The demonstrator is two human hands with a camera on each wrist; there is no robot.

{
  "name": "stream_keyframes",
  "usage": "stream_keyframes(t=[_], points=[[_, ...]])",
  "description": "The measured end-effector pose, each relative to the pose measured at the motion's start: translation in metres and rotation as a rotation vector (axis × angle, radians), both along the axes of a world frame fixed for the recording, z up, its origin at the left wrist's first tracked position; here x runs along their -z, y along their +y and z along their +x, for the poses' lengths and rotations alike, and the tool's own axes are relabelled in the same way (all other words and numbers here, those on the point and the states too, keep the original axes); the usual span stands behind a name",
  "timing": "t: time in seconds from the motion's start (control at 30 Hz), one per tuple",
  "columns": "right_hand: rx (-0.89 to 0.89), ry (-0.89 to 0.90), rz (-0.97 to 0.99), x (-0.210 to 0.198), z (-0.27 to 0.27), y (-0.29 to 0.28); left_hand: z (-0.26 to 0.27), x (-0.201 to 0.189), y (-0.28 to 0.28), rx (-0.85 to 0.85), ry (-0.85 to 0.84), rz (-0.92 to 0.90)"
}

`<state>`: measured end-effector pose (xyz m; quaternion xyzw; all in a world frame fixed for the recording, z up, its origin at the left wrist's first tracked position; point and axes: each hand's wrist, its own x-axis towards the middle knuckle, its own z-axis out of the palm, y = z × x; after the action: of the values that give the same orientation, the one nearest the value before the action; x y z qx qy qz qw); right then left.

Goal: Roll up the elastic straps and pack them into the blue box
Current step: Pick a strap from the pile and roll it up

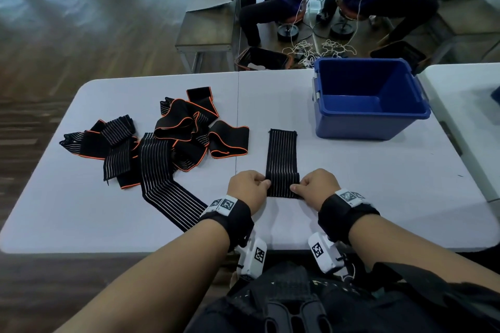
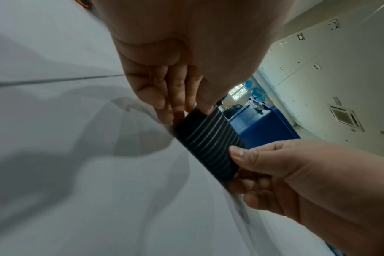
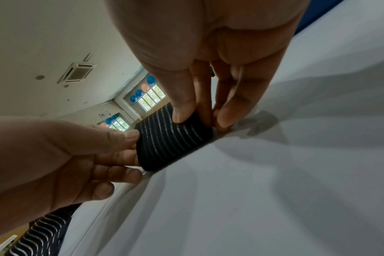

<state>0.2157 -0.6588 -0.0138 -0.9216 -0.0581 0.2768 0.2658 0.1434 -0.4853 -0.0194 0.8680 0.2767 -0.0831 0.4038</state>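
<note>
The room was evenly lit from above, and my hands threw soft, overlapping shadows on the pale table (image 2: 55,173). Daylight glared white through the far windows (image 3: 151,98) in my right wrist view. The head view bent hard at its edges, the floor (image 1: 54,21) smeared into streaks. Both wrist views were soft and grainy, my palms looming blurred up close.
</note>
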Motion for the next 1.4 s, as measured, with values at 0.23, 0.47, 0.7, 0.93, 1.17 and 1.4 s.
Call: stream_keyframes(t=[0.23,0.47,0.7,0.93,1.17,1.4], points=[[0.091,-0.031,0.076,0.001,-0.002,0.004,-0.002,0.001,-0.002,-0.041,-0.026,-0.031],[-0.128,-0.138,-0.017,0.000,-0.004,0.006,0.002,0.001,0.001,0.200,0.003,0.151],[-0.397,-0.214,-0.224,0.003,-0.009,0.007,0.003,0.002,0.006,0.499,0.074,0.384],[-0.316,-0.098,-0.176,0.003,0.003,0.000,0.001,0.012,0.009,0.420,0.047,0.303],[-0.085,0.013,0.119,0.004,0.007,-0.005,0.002,0.008,0.003,0.319,0.074,0.094],[0.036,0.048,0.034,0.005,0.007,-0.003,0.001,0.009,-0.008,0.249,0.167,0.081]])
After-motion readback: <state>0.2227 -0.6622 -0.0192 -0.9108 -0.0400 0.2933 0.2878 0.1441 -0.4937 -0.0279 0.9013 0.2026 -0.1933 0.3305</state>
